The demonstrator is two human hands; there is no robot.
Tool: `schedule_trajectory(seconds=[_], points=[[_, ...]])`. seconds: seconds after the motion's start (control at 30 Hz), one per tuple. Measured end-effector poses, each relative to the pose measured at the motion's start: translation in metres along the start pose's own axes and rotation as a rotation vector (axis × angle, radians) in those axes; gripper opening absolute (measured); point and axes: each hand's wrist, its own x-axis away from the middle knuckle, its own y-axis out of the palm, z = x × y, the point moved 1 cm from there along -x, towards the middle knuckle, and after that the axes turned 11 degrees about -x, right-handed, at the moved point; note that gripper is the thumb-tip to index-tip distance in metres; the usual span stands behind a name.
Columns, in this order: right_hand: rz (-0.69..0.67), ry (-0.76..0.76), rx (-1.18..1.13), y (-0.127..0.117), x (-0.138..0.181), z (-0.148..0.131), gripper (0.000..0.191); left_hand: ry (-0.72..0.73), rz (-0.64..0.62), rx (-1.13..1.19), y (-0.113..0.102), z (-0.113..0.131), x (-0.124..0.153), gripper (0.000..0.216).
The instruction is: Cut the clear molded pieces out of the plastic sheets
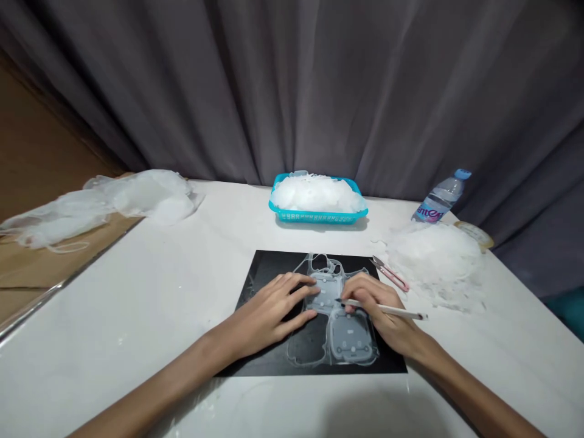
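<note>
- While lying flat on the black mat (264,263), mostly over its right half: one clear moulded sheet (333,319), slanting along its long axis from the mat's far edge toward its near right corner.
- Closed around one slim white-handled tool (404,312): the right hand (376,292), over the mat's right part, with the tool tip to its left, near the gap between far panel (325,286) and near panel (350,334). Cannot tell whether touching the sheet or just above.
- Tool's long axis pointing sideways, with its blunt end past the mat's right edge.
- Spread wide, gripping nothing: the left hand (274,304), over the mat's left and middle, with fingertips on the far panel's left side.
- Counted: two hands, one mat, one sheet with two filled panels, one tool.
- At the mat's far right corner: one pair of pink-handled snips (396,277).
- Beyond the mat's far edge, on the table (159,280): one blue basket (314,218), heaped with white pieces (314,193).
- Right of the mat: one pale heap (435,255); behind that, one bottle (440,201).
</note>
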Motion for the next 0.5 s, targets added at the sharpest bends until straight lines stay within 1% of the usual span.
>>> schedule_trajectory(seconds=[0.07, 0.13, 0.2, 0.3, 0.4, 0.5], points=[[-0.034, 0.003, 0.02, 0.004, -0.005, 0.001, 0.022, 0.005, 0.015, -0.046, -0.001, 0.0, 0.001, 0.035], [-0.09, 0.02, 0.023, 0.007, -0.008, 0.001, 0.009, 0.01, 0.033, -0.114, -0.001, 0.002, 0.003, 0.032], [-0.137, 0.054, 0.029, 0.007, -0.008, 0.0, 0.007, 0.019, 0.058, -0.191, 0.0, 0.003, 0.005, 0.032], [-0.147, 0.074, 0.056, 0.003, -0.006, -0.001, 0.011, 0.024, 0.098, -0.277, 0.002, 0.004, 0.006, 0.034], [-0.176, 0.009, 0.072, -0.001, -0.005, -0.001, 0.013, 0.023, 0.135, -0.278, 0.001, 0.005, 0.006, 0.033], [-0.211, -0.089, 0.105, 0.001, -0.008, -0.001, 0.011, 0.097, 0.18, -0.261, -0.002, 0.011, 0.008, 0.029]])
